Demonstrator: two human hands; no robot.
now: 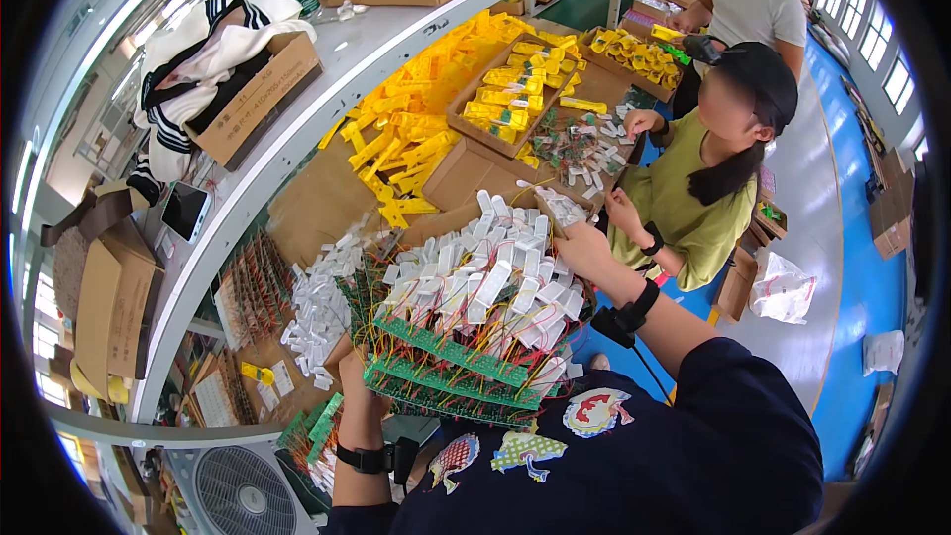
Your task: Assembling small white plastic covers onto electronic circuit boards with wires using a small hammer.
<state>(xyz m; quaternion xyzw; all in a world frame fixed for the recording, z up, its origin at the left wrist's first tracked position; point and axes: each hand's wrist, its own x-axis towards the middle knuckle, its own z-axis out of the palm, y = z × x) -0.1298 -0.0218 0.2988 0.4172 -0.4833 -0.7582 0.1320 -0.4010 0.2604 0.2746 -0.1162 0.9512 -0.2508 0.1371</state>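
Close in front of my body is a cardboard box (426, 225) heaped with green circuit boards (451, 347), thin red and yellow wires and white plastic pieces (488, 289). My left hand (355, 384) is closed on its near left side, with the fingers mostly hidden by the load. At the far right side, my right hand (586, 250) is closed round the box's edge. The boards stand in rows along the near side, and the white pieces lie on top, tied to the wires.
Loose white pieces (319, 312) and a pile of yellow plastic parts (411, 124) cover the bench. Beyond stands a box of yellow parts (510, 89). A co-worker in a green shirt (708, 223) works at the right. A fan (248, 490) is at lower left.
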